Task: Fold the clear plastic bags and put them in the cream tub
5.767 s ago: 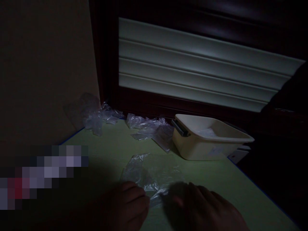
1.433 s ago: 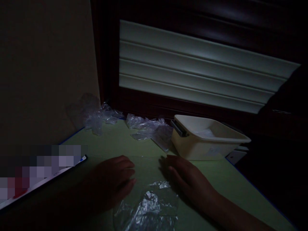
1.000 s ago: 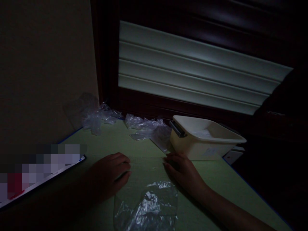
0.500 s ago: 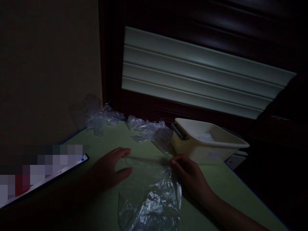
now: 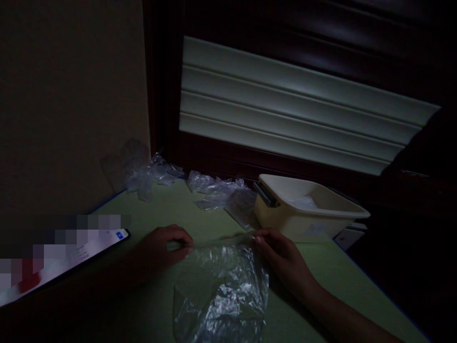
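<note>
A clear plastic bag (image 5: 228,290) lies in front of me, its crinkled body spread over the green tabletop and its upper edge lifted slightly. My left hand (image 5: 167,245) pinches the upper left corner between thumb and fingers. At the upper right corner, my right hand (image 5: 280,255) grips the same edge with thumb and forefinger. The edge runs nearly straight between both hands. Dim light leaves the left forearm very dark.
A cream plastic tub (image 5: 285,219) with dark handles holds something whitish and stands at the back right. Crumpled clear bags (image 5: 214,188) lie along the back edge. A lit phone (image 5: 82,252), partly pixelated, is at the left. Behind is a slatted panel (image 5: 285,109).
My left thumb and fingers, apart before, have closed on the bag's upper left corner. The right hand keeps its hold, almost unmoved.
</note>
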### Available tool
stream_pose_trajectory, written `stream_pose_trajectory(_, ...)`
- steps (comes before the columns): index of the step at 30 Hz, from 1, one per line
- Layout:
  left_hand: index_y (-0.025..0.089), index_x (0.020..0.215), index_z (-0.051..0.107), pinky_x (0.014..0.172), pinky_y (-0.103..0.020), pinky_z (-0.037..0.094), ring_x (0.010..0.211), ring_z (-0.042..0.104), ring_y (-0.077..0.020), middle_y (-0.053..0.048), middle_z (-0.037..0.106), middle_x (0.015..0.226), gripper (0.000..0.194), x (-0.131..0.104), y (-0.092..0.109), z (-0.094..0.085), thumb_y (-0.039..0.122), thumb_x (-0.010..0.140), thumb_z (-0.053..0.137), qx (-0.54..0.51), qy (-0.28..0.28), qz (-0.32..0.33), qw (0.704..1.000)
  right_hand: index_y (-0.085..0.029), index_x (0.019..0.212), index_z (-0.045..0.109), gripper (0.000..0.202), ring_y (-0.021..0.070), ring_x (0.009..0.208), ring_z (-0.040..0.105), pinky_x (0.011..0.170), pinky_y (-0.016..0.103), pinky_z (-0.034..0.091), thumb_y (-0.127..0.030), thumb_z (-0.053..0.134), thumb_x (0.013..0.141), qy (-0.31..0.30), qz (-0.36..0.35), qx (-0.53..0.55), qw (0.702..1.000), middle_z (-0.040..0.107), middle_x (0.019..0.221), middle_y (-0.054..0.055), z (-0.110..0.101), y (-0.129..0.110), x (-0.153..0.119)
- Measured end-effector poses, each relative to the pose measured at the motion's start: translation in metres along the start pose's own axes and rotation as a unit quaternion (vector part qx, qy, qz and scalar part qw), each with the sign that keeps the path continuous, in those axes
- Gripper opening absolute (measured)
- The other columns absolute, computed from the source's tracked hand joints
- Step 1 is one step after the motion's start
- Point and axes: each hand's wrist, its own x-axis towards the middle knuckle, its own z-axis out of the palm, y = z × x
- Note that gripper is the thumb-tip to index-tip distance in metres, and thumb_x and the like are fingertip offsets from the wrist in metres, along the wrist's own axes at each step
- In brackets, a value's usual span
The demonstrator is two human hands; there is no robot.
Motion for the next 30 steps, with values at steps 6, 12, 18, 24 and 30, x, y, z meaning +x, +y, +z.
stream_pose_trajectory(6,0.018,0.071,0.063,0.069,-0.025,0.047,0.071,0.062,-0.0168,-0.001,0.066,0.074,0.018,-0.0006,0.0021,-0.0007,0.029,0.075,0.049,0.016,0.002,0.009,1.000,-0.019,0.095,0.060,0.044,0.0172,0.067,0.061,0.064,0.030,0.048,-0.041,0.075,0.060,-0.032,0.037,0.018,0.999,0.064,0.071,0.001,-0.0019,0.0080,0.0013)
stream_pose_trajectory(12,0.017,0.071,0.064,0.068,-0.024,0.046,0.071,0.062,-0.0164,-0.001,0.065,0.073,0.018,-0.0004,-0.0015,-0.0003,0.028,0.075,0.050,0.018,0.003,0.014,1.000,-0.017,0.086,0.064,0.036,0.0153,0.061,0.057,0.056,0.027,0.044,-0.043,0.072,0.064,-0.024,0.037,-0.023,0.999,0.063,0.067,0.001,-0.0040,0.0075,0.0034)
stream_pose_trajectory(18,0.018,0.074,0.066,0.070,-0.025,0.046,0.073,0.063,-0.0165,-0.002,0.067,0.076,0.018,-0.0001,-0.0029,-0.0003,0.026,0.075,0.050,0.005,0.001,0.020,1.000,-0.017,0.078,0.063,0.028,0.0158,0.061,0.059,0.057,0.026,0.045,-0.038,0.073,0.063,-0.027,0.036,-0.024,0.999,0.064,0.066,0.001,-0.0056,0.0070,0.0053)
stream_pose_trajectory(24,0.018,0.075,0.067,0.071,-0.025,0.046,0.075,0.063,-0.0159,-0.003,0.067,0.078,0.018,-0.0010,-0.0001,-0.0003,0.022,0.077,0.049,0.011,0.000,0.045,0.999,-0.017,0.085,0.064,0.031,0.0171,0.062,0.061,0.059,0.028,0.047,-0.037,0.071,0.062,-0.016,0.032,-0.027,0.999,0.067,0.068,0.002,-0.0055,0.0087,0.0059)
stream_pose_trajectory(30,0.018,0.072,0.067,0.070,-0.024,0.046,0.075,0.061,-0.0155,-0.003,0.066,0.077,0.021,-0.0025,0.0016,0.0018,0.016,0.078,0.047,0.048,0.007,0.088,0.995,-0.017,0.072,0.066,0.016,0.0190,0.066,0.063,0.062,0.030,0.049,-0.033,0.060,0.071,-0.032,-0.022,-0.144,0.989,0.069,0.072,0.005,-0.0098,0.0078,0.0039)
